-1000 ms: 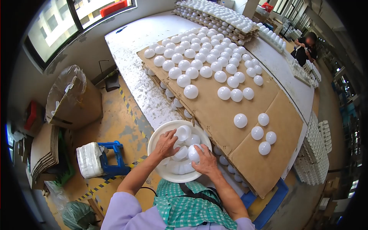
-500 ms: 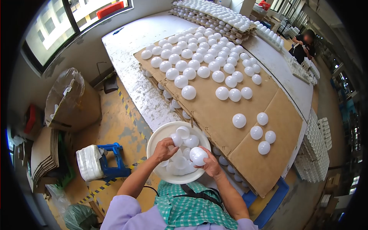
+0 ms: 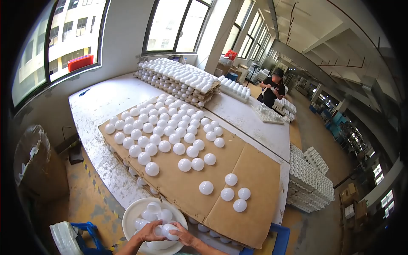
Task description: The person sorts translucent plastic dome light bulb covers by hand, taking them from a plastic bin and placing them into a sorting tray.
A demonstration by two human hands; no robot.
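Over the white basin (image 3: 126,222), at the near edge of the counter (image 3: 102,91), the two hands meet. The right hand (image 3: 184,237) has its grip clamped on a glossy white bulb cover (image 3: 171,232); the left hand's (image 3: 149,232) grip is closed on a second cover (image 3: 159,230) just beside it. Loose covers (image 3: 154,208) lie in the basin below, and many domed covers (image 3: 151,169) rest on the cardboard sheet (image 3: 178,193) beyond.

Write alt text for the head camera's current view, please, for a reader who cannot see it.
A person's left hand and right hand hold white globes over a basin of more globes. Beside it, cardboard over a table bears scattered globes; behind are stacked globes, windows and another person.
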